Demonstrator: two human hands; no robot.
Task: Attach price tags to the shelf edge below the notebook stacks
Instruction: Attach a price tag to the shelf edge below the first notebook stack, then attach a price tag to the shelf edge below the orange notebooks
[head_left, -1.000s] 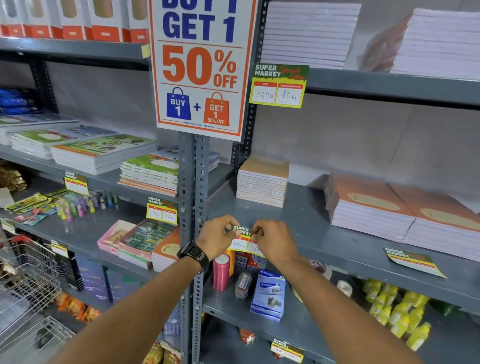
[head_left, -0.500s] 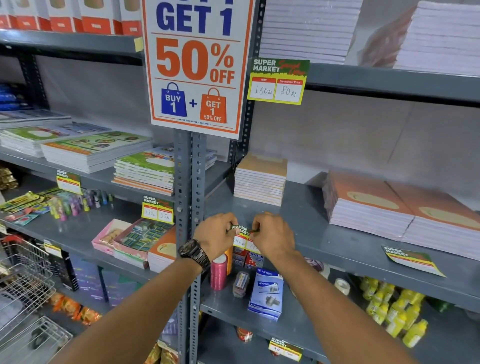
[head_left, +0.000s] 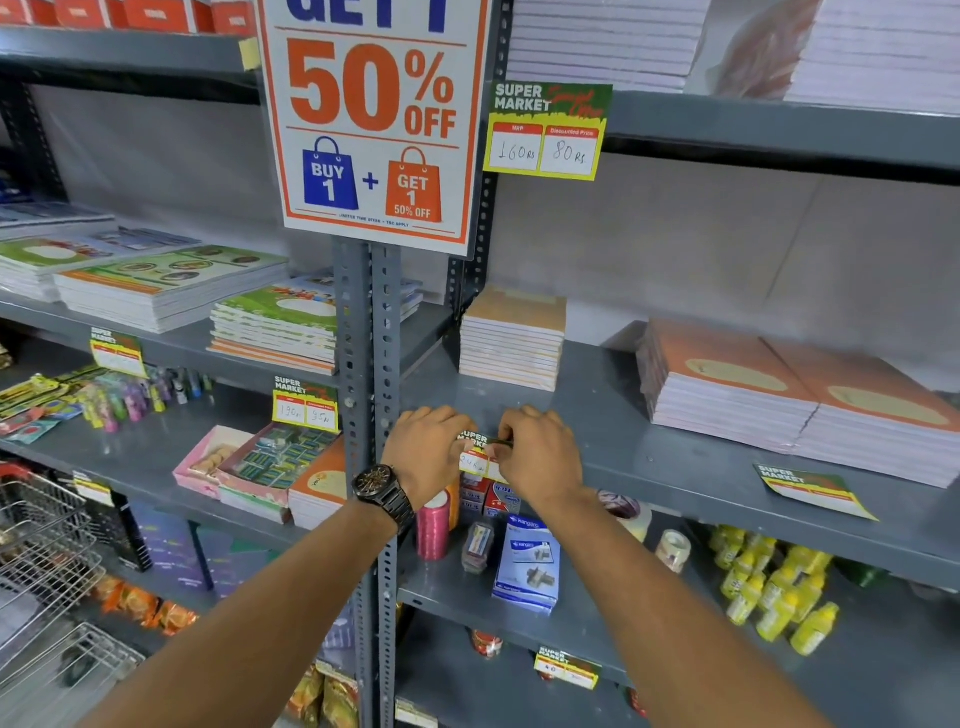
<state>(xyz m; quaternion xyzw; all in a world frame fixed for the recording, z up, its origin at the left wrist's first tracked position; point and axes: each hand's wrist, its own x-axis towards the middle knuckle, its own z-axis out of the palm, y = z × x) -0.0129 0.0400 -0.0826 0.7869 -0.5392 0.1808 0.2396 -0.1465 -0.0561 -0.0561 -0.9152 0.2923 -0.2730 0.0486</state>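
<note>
A green and yellow price tag (head_left: 477, 457) is held against the front edge of the grey shelf (head_left: 675, 483), below a small stack of tan notebooks (head_left: 511, 338). My left hand (head_left: 423, 452), with a dark watch on its wrist, pinches the tag's left side. My right hand (head_left: 540, 457) pinches its right side and covers part of it. Two stacks of orange notebooks (head_left: 800, 400) lie further right on the same shelf. A second tag (head_left: 810, 491) lies flat near the shelf edge in front of them.
A large 50% off sign (head_left: 374, 130) hangs on the slotted upright (head_left: 371, 364). Tags hang on the upper shelf (head_left: 548, 132) and on the left shelves (head_left: 305, 408). A pink spool (head_left: 432, 525), a stapler box (head_left: 527, 566) and yellow bottles (head_left: 769, 592) sit below. A wire basket (head_left: 47, 545) stands at left.
Both hands have stayed pinched on the tag at the shelf edge, drawing slightly closer together. The camera has moved closer and tilted a little downward.
</note>
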